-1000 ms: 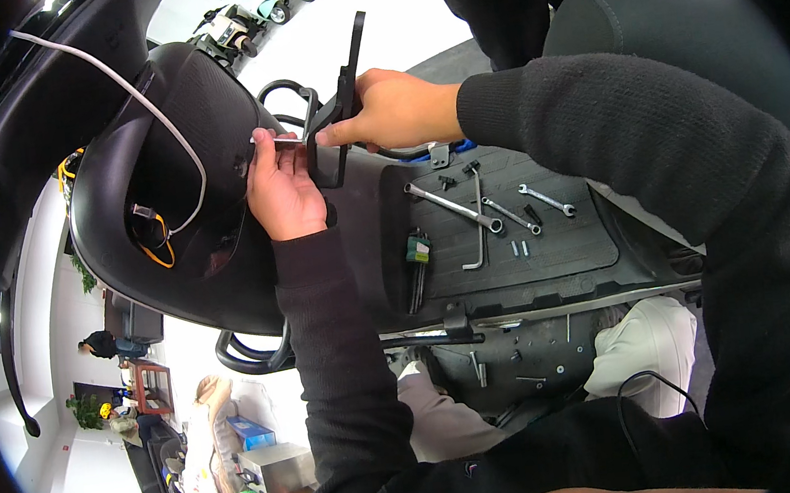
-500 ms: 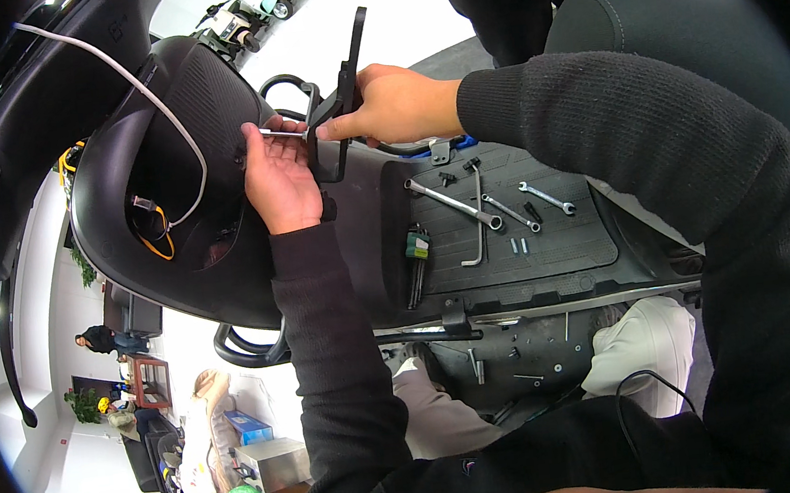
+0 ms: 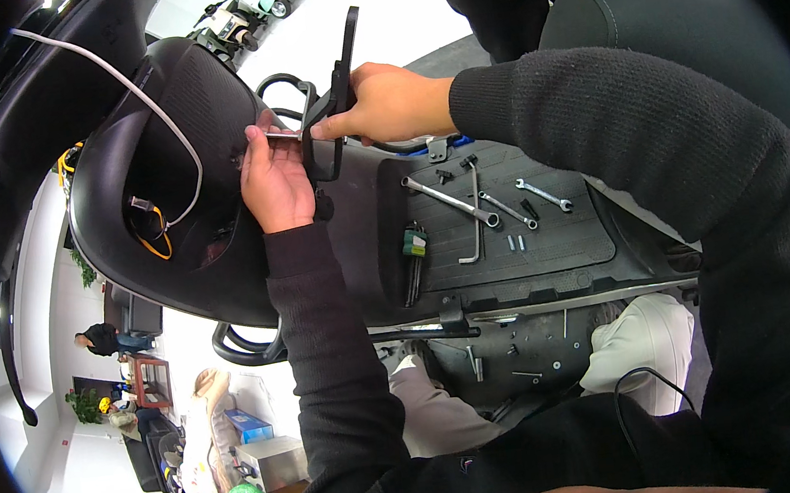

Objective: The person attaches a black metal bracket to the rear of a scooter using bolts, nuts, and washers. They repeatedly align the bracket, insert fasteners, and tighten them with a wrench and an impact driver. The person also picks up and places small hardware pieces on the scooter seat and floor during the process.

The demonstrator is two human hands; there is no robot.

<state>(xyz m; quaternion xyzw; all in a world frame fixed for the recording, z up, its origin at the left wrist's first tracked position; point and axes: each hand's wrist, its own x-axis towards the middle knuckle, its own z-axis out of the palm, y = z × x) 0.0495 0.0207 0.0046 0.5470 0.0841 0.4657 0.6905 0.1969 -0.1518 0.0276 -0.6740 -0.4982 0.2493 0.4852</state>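
A black angular bracket [image 3: 342, 80] stands upright in front of the scooter's front panel, with my right hand [image 3: 395, 102] gripping its side, thumb pressed on its lower part. A thin silver rod [image 3: 283, 136], perhaps a bolt, runs from the bracket toward my left thumb. My left hand [image 3: 277, 186] is palm up beside the panel and appears to pinch the rod's end; its fingertips are partly hidden behind the rod and bracket.
On the scooter's footboard [image 3: 547, 241] lie a long wrench [image 3: 448, 200], smaller wrenches, a hex key [image 3: 478, 229], small pins and a green-and-black hex key set [image 3: 413, 245]. Loose hardware lies on a dark mat [image 3: 519, 344] below. A white cable [image 3: 127, 82] hangs over the front panel.
The view has shifted slightly. Both hands stay at the bracket and the rod, with only a small movement of the left hand and a slight tilt of the rod.
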